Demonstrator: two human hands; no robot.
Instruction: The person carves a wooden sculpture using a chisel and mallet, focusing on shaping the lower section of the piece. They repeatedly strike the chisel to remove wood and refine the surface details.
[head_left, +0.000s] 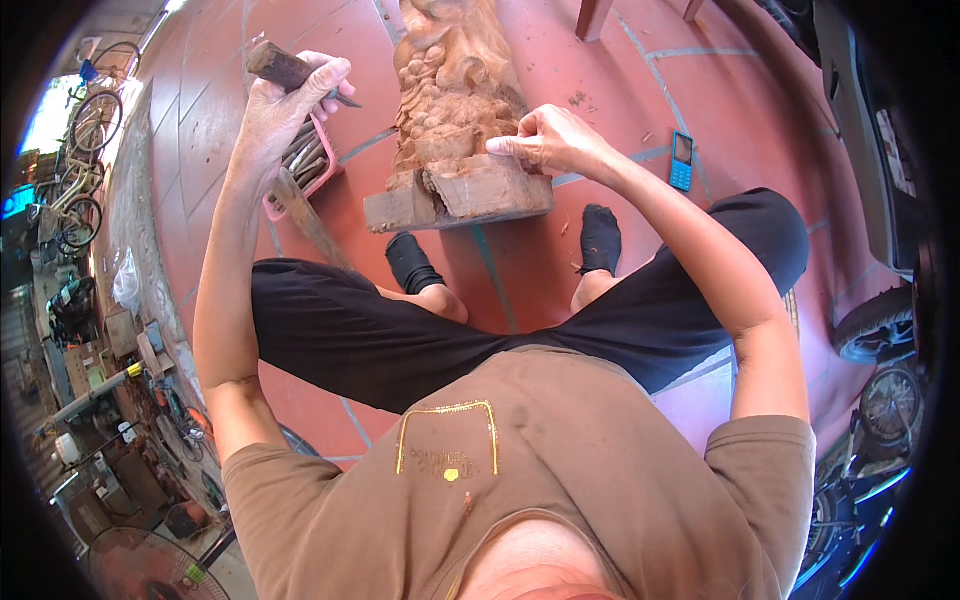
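A carved block of reddish-brown wood (pixel 455 95) lies on the floor ahead of me, with dense relief on top and a rough, split, uncarved base (pixel 490 195) toward me. My left hand (pixel 290 95) is raised to the left of the carving, closed around a chisel (pixel 282 66) with a thick, dark wooden handle. The chisel's dark tip points right, apart from the carving. At the carving's right edge, just above the base, rests my right hand (pixel 555 140). Its fingers are curled and its thumb presses against the wood; the fingertips are partly hidden.
Below my left hand, a pink basket (pixel 325 165) holds several tools, with a wooden stick (pixel 310 222) beside it. A blue phone (pixel 682 162) lies on the tiles to the right. My socked feet flank the base. Bicycles (pixel 90 150) stand far left; a motorbike wheel (pixel 878 325) is at right.
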